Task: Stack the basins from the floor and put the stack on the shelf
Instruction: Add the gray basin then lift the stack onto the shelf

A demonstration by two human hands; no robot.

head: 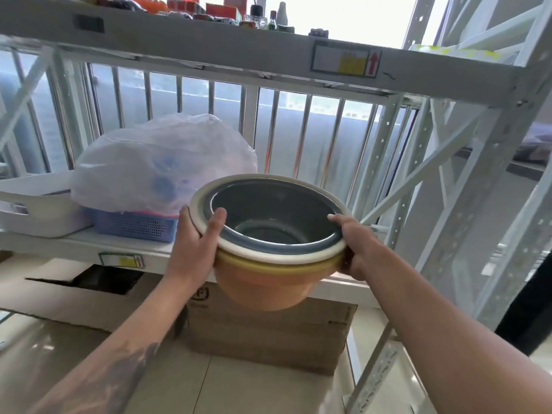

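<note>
A stack of nested basins (pixel 268 282) hangs in the air in front of the white metal shelf (pixel 89 243). The outer basin is orange, with a yellow and a cream rim above it and a grey-blue basin innermost. My left hand (pixel 197 243) grips the stack's left rim, thumb inside. My right hand (pixel 355 246) grips the right rim. The stack is tilted slightly toward me, at about the height of the middle shelf board.
On the shelf board stand a blue perforated basket (pixel 134 225) under a white plastic bag (pixel 164 162) and a white tub (pixel 38 207) at the left. Cardboard boxes (pixel 268 333) sit on the floor below. The upper shelf (pixel 209 43) carries bottles and boxes. Shelf uprights (pixel 466 186) stand at the right.
</note>
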